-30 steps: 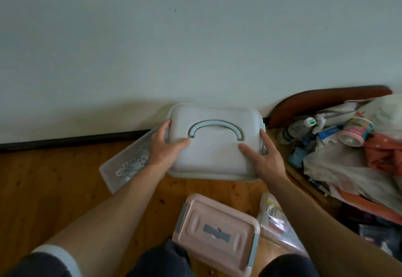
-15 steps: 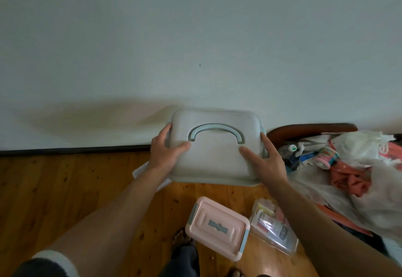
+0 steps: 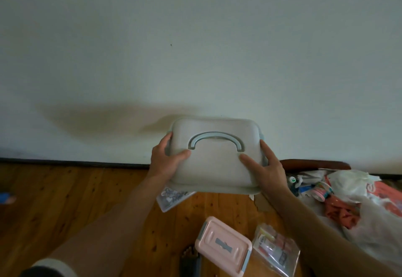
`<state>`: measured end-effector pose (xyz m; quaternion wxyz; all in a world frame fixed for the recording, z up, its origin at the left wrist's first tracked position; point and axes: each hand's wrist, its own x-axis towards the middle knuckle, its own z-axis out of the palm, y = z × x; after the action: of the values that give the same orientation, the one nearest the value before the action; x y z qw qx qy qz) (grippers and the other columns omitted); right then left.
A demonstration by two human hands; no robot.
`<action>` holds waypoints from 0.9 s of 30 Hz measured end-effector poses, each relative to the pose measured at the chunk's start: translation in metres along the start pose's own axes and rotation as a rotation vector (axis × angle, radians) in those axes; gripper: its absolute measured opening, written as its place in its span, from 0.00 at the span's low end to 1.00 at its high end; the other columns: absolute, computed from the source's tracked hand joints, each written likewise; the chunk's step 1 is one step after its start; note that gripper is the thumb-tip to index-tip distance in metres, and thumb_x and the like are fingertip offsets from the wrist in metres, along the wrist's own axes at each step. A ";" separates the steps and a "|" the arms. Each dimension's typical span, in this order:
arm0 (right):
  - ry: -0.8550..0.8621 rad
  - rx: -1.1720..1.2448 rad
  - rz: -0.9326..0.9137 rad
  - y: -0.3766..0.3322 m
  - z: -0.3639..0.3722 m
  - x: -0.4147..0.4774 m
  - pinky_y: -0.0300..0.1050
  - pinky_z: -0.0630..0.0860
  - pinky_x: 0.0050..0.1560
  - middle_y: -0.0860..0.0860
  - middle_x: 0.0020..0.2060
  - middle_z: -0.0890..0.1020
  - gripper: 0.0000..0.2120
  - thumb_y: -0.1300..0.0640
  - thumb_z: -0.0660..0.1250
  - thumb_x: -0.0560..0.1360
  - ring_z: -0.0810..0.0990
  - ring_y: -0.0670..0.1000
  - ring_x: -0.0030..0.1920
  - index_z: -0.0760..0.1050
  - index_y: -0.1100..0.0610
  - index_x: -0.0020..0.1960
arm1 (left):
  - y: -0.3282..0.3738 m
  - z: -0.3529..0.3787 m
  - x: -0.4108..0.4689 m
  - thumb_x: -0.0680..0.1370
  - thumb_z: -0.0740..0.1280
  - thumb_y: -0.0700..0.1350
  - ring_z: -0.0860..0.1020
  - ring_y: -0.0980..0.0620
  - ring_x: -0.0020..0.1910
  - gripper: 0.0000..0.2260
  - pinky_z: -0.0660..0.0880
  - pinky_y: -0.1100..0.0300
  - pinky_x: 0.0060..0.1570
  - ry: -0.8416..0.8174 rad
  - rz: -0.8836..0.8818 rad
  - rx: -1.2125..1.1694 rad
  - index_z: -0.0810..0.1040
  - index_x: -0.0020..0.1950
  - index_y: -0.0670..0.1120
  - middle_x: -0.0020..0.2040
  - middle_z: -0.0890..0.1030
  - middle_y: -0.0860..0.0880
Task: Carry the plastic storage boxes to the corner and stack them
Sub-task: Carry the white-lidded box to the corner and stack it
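Note:
A pale grey plastic storage box (image 3: 215, 168) with a light blue handle in its lid hangs in the air in front of the white wall. My left hand (image 3: 166, 160) grips its left side, thumb on the lid. My right hand (image 3: 264, 168) grips the right side the same way. A smaller pink storage box (image 3: 224, 247) with grey clips lies on the wooden floor below, close to my feet. A clear flat box (image 3: 171, 198) with small items shows partly under the grey one.
A clear plastic bag of packets (image 3: 276, 252) lies right of the pink box. A heap of white bags, red cloth, bottles and tape rolls (image 3: 348, 198) fills the right side beside a dark red curved edge (image 3: 315, 164). Bare wooden floor (image 3: 65, 200) stretches left along the wall.
I have risen, lifting the grey box off the floor with both hands. The floor items look smaller and farther below. The clear flat box shows again beneath the grey one.

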<state>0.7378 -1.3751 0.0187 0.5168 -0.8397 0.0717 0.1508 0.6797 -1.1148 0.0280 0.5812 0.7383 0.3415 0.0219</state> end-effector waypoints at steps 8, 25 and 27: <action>0.016 -0.004 -0.066 -0.063 0.006 -0.011 0.54 0.77 0.53 0.44 0.59 0.70 0.40 0.36 0.72 0.67 0.73 0.50 0.56 0.60 0.42 0.75 | 0.042 -0.043 -0.003 0.68 0.77 0.51 0.70 0.45 0.66 0.37 0.70 0.45 0.64 0.021 0.035 -0.024 0.65 0.74 0.57 0.70 0.68 0.48; -0.157 -0.046 -0.270 -0.118 0.003 -0.048 0.52 0.74 0.55 0.44 0.57 0.71 0.40 0.38 0.73 0.68 0.72 0.49 0.54 0.61 0.44 0.76 | 0.057 -0.096 -0.095 0.69 0.77 0.49 0.72 0.43 0.61 0.30 0.73 0.42 0.60 0.273 0.002 -0.145 0.68 0.68 0.56 0.65 0.70 0.48; -0.191 -0.051 -0.294 -0.123 0.000 -0.056 0.53 0.74 0.57 0.44 0.56 0.71 0.40 0.39 0.73 0.68 0.73 0.50 0.54 0.62 0.44 0.75 | 0.055 -0.099 -0.114 0.69 0.77 0.49 0.72 0.44 0.61 0.30 0.73 0.43 0.60 0.311 0.003 -0.153 0.67 0.68 0.55 0.65 0.70 0.48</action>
<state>0.7188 -1.3208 0.1406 0.5161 -0.8359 -0.1050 0.1546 0.5757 -1.0964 0.1496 0.5759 0.6802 0.4234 0.1625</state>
